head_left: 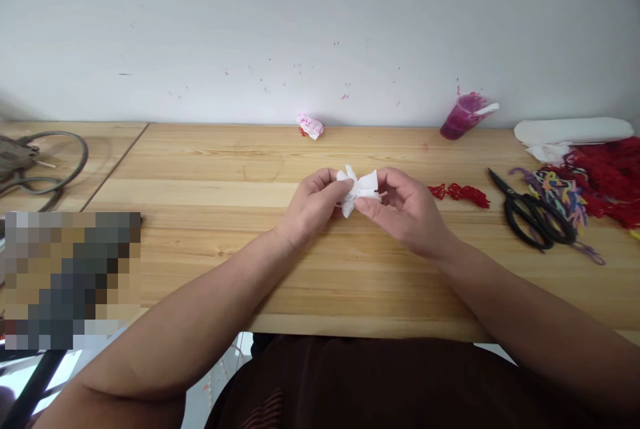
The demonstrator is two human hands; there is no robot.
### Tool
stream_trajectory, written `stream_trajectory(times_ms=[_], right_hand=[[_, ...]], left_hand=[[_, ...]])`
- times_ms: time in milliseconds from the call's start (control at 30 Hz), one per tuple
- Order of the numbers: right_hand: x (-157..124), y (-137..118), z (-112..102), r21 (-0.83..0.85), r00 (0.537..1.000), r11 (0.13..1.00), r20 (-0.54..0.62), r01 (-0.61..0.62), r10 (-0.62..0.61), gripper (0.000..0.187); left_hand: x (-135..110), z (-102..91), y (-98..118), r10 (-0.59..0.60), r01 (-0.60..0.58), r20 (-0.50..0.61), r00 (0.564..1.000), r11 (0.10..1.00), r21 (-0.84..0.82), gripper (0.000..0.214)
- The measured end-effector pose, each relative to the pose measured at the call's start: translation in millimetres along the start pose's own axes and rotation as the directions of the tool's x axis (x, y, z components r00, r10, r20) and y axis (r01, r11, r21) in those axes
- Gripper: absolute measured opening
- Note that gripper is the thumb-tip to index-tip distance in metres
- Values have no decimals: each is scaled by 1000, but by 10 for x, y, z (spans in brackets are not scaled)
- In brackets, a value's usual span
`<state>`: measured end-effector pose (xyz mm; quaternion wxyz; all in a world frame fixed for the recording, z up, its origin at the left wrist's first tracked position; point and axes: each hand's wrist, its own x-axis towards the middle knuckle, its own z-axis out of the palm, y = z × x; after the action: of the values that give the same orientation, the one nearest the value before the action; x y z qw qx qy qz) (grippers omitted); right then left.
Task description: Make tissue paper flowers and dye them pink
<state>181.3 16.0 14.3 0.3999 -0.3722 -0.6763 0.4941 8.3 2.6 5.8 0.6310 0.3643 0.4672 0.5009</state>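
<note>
Above the middle of the wooden table (pixel 210 209), a small white piece that looks like tissue paper (pixel 367 183) is held between both hands, with its ends fanned out in strips. My left hand (pixel 316 202) pinches its left side, the thumb pressed on the middle. From the right, my right hand (pixel 407 212) grips it between thumb and fingers; some of those fingers are partly hidden. Just beyond the right hand lies a short bundle of red yarn (pixel 467 194). Black-handled scissors (pixel 533 212) rest farther right, blades pointing up and left.
Multicoloured yarn scraps (pixel 560 192) and a red yarn heap (pixel 613 182) lie at right, below a white roll (pixel 573 130). A purple-stained cup (pixel 460 119) leans by the wall near a crumpled pink-and-white tissue (pixel 311 126). A grey cable (pixel 83 155) loops at far left.
</note>
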Motion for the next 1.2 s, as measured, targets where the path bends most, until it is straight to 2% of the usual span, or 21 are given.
stream_trajectory(times_ms=[133,233,400,500,600,700,867,967,1100,1200], right_hand=[[16,43,-15,-101,992,995,-118,25,-37,14],[43,64,-30,-35,982,999,-188,-25,18,18],[84,50,-39,135,981,988,-168,-74,96,28],[96,50,-45,168,981,982,-153,-92,118,27],[107,49,-57,233,969,958,-143,-166,202,31],[124,39,-69,320,943,908,-103,-271,318,35],[159,29,-93,466,895,797,-25,-385,446,36],[181,37,-109,541,868,722,32,-432,496,30],[206,46,-117,628,832,617,89,-474,548,14],[211,44,-110,659,827,588,93,-468,554,8]], left_hand=[[13,11,24,-13,11,-35,999,998,-64,35],[-7,12,47,32,-32,4,999,998,-49,44],[-50,6,30,199,-217,149,969,969,121,59],[-43,0,2,302,-323,135,944,929,180,59],[-20,-12,-3,309,-317,77,948,941,123,67],[-4,-20,13,251,-253,30,967,967,43,72],[-13,-29,31,206,-203,-28,978,976,82,35],[-27,-35,33,258,-253,-20,966,958,131,45],[-59,-20,52,349,-340,-6,937,918,204,46],[-89,0,70,393,-383,3,919,894,233,42]])
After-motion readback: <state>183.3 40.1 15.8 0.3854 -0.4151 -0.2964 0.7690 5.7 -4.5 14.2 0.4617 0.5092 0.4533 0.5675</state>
